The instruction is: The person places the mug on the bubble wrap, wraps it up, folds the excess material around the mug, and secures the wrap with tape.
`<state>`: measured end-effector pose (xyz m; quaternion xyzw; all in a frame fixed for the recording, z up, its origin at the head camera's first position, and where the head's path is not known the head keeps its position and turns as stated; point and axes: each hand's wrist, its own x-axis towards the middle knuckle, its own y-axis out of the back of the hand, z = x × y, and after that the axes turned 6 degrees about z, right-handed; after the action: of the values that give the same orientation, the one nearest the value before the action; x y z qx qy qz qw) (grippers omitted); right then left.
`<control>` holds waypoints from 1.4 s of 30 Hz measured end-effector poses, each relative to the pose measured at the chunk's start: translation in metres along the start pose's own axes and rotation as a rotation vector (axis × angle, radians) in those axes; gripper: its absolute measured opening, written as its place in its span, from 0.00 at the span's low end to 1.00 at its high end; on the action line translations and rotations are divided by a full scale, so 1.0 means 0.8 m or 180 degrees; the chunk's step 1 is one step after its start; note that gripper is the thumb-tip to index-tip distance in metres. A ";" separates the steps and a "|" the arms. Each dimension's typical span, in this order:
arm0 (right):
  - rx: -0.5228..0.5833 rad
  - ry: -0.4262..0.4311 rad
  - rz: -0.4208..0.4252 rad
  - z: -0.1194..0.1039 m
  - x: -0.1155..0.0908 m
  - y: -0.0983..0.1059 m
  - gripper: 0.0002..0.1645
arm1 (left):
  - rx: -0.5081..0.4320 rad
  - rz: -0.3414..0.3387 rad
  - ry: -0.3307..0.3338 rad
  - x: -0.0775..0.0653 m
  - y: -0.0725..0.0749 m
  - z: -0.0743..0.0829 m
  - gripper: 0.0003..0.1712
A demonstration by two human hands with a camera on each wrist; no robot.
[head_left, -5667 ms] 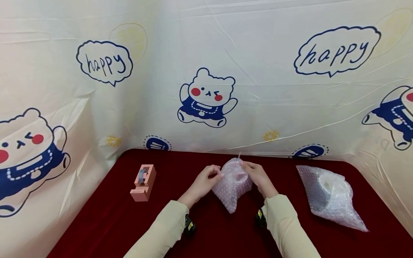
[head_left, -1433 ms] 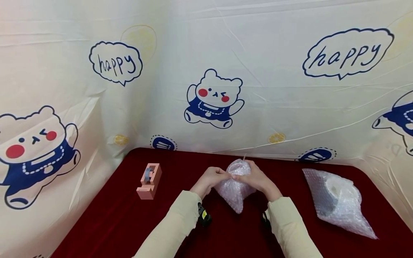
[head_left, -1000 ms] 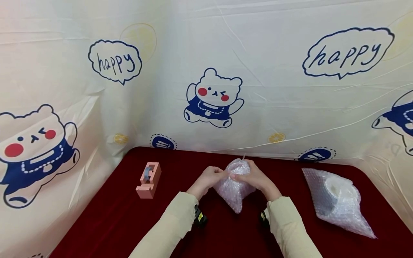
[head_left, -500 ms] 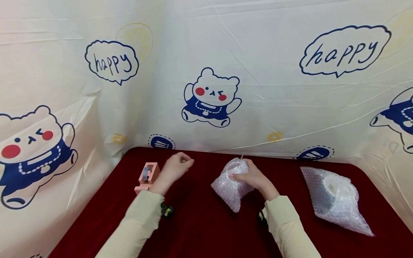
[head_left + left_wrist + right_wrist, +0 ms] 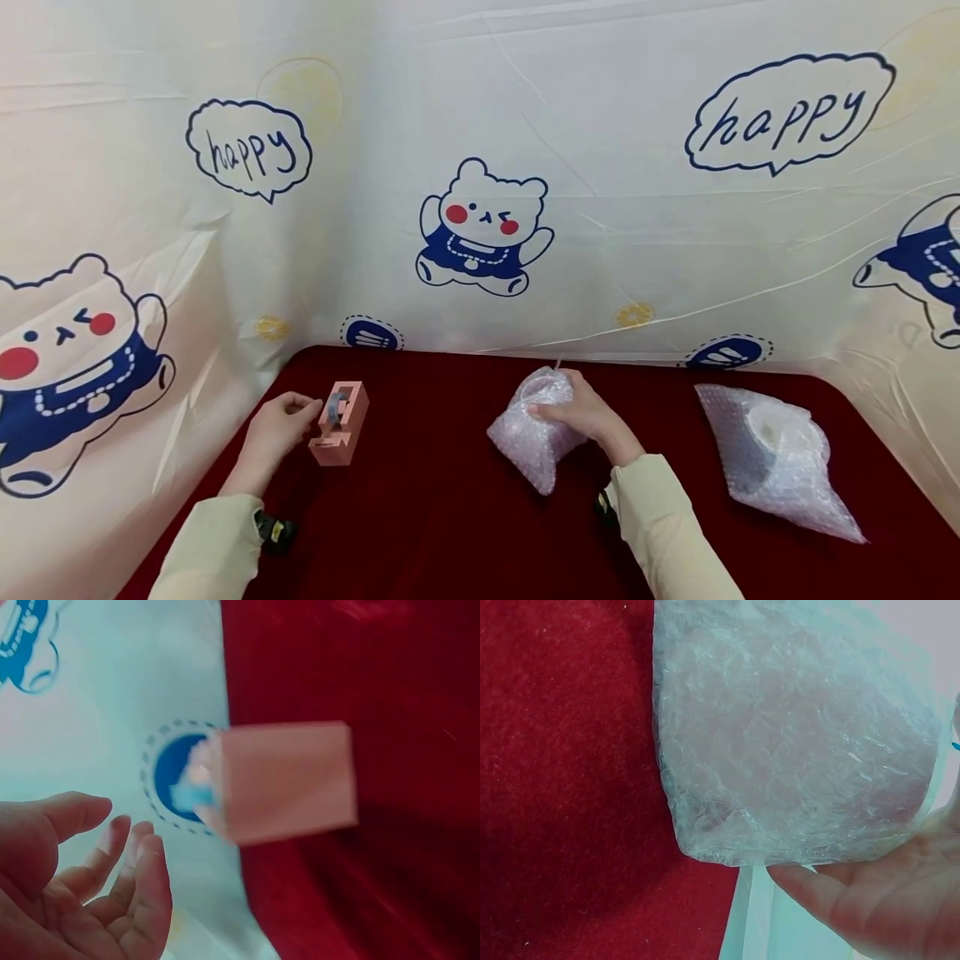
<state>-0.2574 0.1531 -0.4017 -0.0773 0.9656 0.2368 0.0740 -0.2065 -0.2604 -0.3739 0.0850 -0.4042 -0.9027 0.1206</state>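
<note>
My left hand (image 5: pixel 276 427) is just left of a pink tape dispenser (image 5: pixel 343 446) that carries a roll of blue tape (image 5: pixel 334 410). In the left wrist view the fingers of that hand (image 5: pixel 101 881) are loosely bent, nothing lies between them and the thumb, and a gap separates them from the blurred dispenser (image 5: pixel 289 784). At the middle of the table my right hand (image 5: pixel 588 412) holds a bubble-wrapped bundle (image 5: pixel 525 437), thumb over its folded top and fingers behind. What the wrap (image 5: pixel 795 735) contains is hidden, though a round rim shows faintly through it.
A second bubble-wrapped bundle (image 5: pixel 783 475), with a round white shape inside, lies to the right on the dark red tablecloth (image 5: pixel 442 533). Behind and beside the table hangs a pale printed curtain (image 5: pixel 622 242).
My left hand has let go of the bubble-wrapped bundle and swung left, past the tape dispenser to its left side. My right hand keeps its hold on the bundle, which has hardly moved.
</note>
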 end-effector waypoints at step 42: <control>-0.0053 0.0009 -0.0097 -0.003 -0.004 -0.001 0.54 | 0.0080 -0.0538 0.0406 0.010 -0.013 -0.009 0.25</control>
<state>-0.2543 0.1519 -0.3994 -0.0929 0.9624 0.2436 0.0755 -0.2140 -0.2610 -0.3871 0.1775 -0.3983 -0.8973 0.0684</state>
